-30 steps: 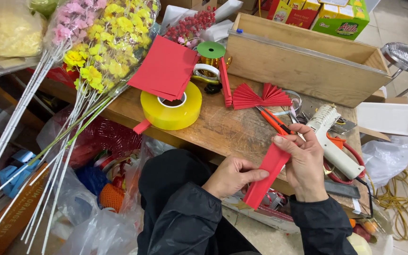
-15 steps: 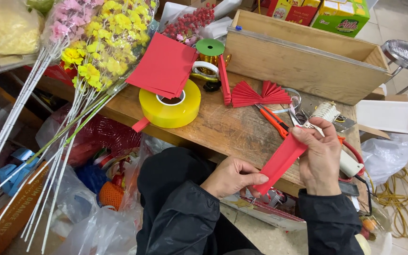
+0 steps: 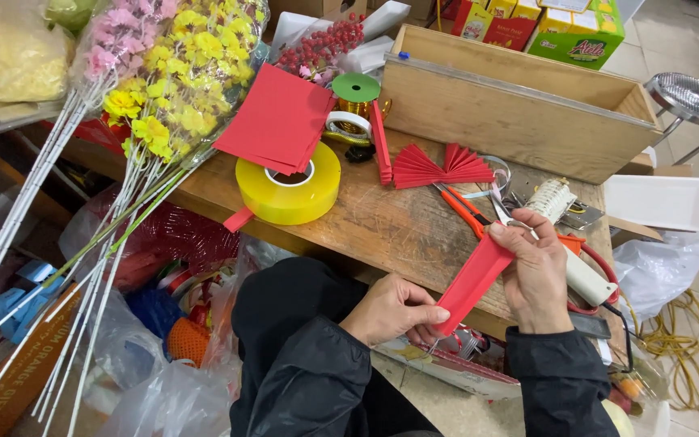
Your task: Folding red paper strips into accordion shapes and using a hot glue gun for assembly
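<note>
Head view: one camera, looking down at a cluttered wooden workbench (image 3: 382, 218).
Held thing: a folded red paper strip (image 3: 472, 281), spanning both hands just over the bench's near edge.
Long axis: diagonal, low end near-left, high end far-right.
Left hand (image 3: 394, 310): narrow pinch closed on the strip's lower end.
Right hand (image 3: 534, 275): fingers closed round the upper end, thumb on top.
Nearer hand: both touch it; neither is nearer.
Right side: scissors (image 3: 467, 209) and a glue gun (image 3: 580, 271) just beyond the right hand, crowding it.
Far: pleated red fans (image 3: 438, 166), yellow tape roll (image 3: 289, 190), red paper sheets (image 3: 277, 121), wooden box (image 3: 519, 101).
Open room: bare bench between tape roll and scissors.
</note>
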